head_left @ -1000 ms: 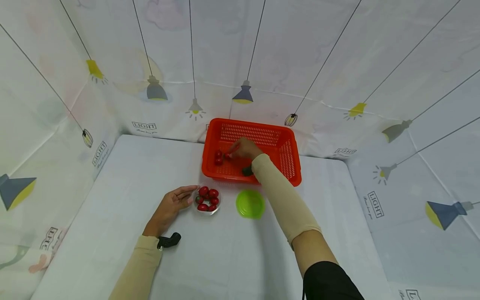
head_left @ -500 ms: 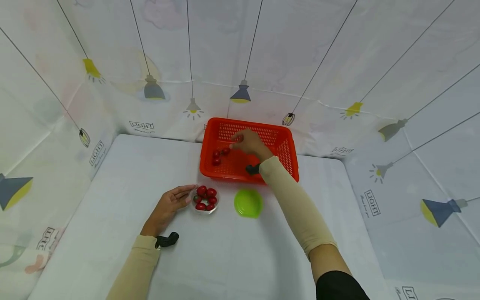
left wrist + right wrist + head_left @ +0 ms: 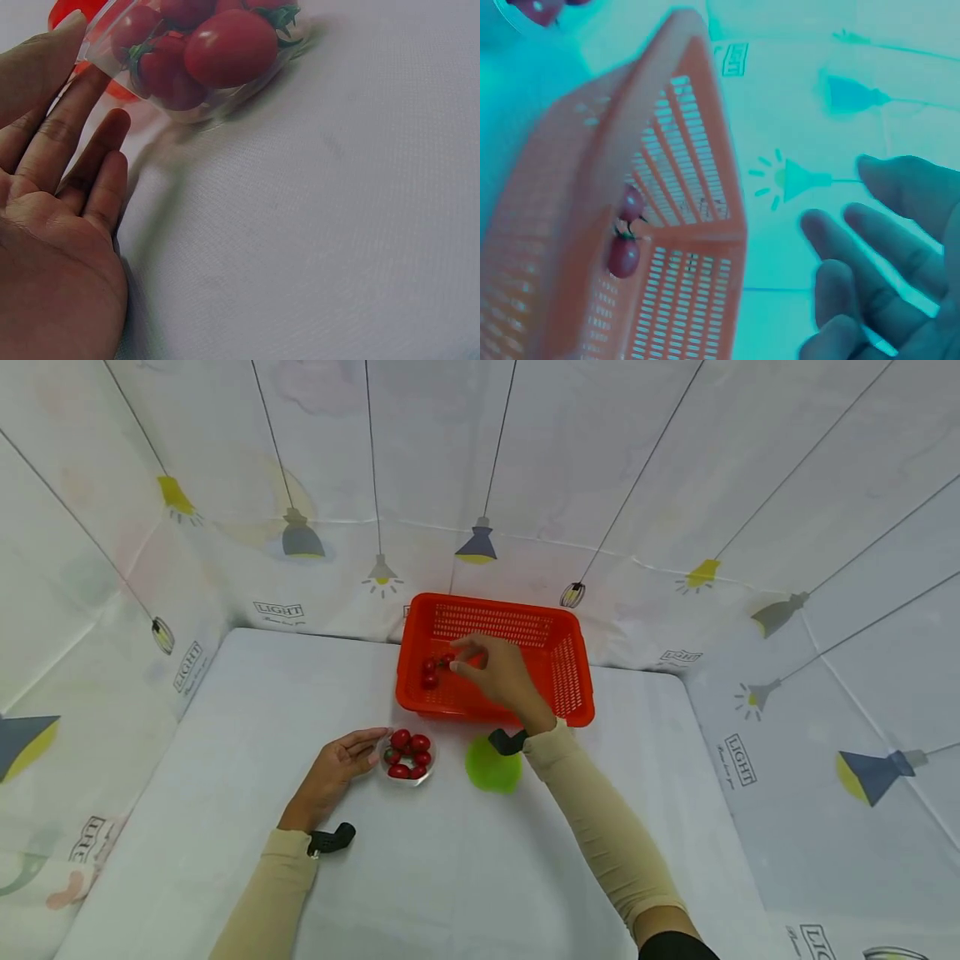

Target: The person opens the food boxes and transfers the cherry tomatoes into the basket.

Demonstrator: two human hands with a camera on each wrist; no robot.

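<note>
My left hand (image 3: 337,768) rests beside a small clear plastic cup (image 3: 408,782) of several red cherry tomatoes (image 3: 232,49). Its fingertips and thumb touch the cup's left side, and the fingers are fairly straight. Some of these tomatoes carry green stems. My right hand (image 3: 495,668) hovers over a red plastic basket (image 3: 517,620), thumb and index finger apart with nothing between them. A few more tomatoes (image 3: 430,681) lie on the basket floor at its left end, close to the right fingertips. In the right wrist view, two tomatoes (image 3: 624,256) show inside the basket.
A light green round lid (image 3: 491,768) lies in front of the basket, right of the cup, partly covered by the right wrist camera (image 3: 507,742). The white table (image 3: 450,877) backs onto a white sheet (image 3: 600,468) printed with hanging lamps.
My right hand leaves the tomato it was touching in the basket, and its thumb and index finger spread. The right wrist draws back toward me. My left hand stays at the cup.
</note>
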